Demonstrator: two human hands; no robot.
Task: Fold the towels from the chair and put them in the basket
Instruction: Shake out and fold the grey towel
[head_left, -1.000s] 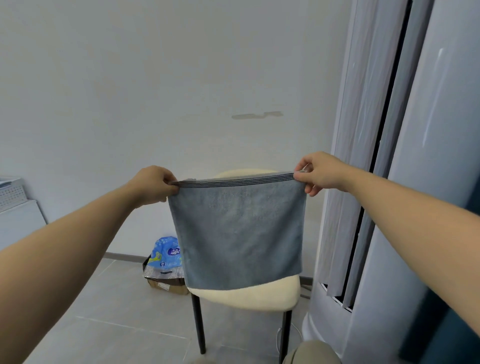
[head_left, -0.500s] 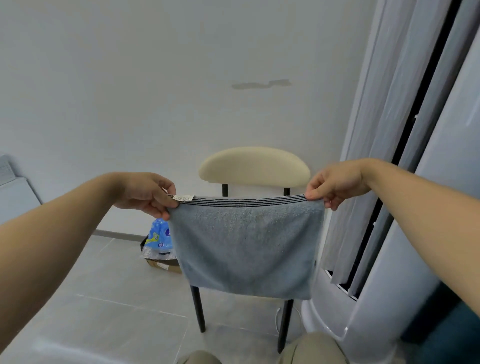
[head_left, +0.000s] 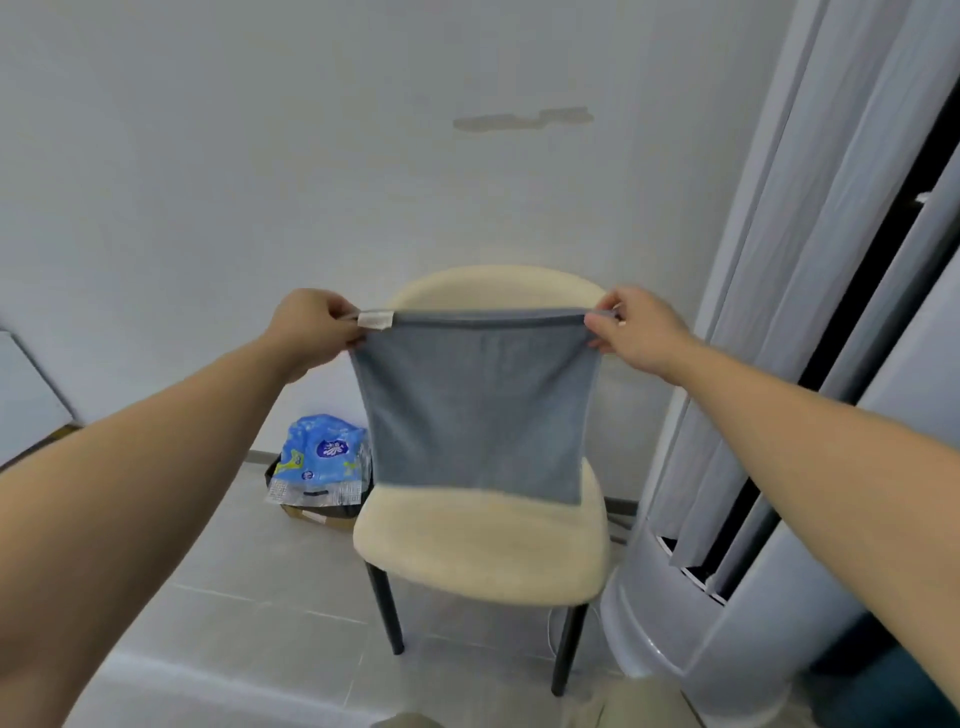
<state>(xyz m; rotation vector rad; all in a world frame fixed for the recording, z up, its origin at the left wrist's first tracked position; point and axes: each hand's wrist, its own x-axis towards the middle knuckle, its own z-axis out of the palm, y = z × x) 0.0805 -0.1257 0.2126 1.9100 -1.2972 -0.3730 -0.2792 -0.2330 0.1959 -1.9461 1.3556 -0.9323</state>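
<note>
Here, a grey-blue terry towel (head_left: 480, 405) hangs stretched flat at frame centre, in front of the cream padded chair (head_left: 483, 545).
Folding seems only partway done. More folds are probably needed, and no basket is in view yet. Both arms reach forward, with the left hand (head_left: 311, 330) and right hand (head_left: 636, 327) held apart, each pinching one top corner of the towel.

Tiled floor (head_left: 234, 613) bears the chair (head_left: 483, 551) and, seemingly, a box (head_left: 311, 517).
</note>
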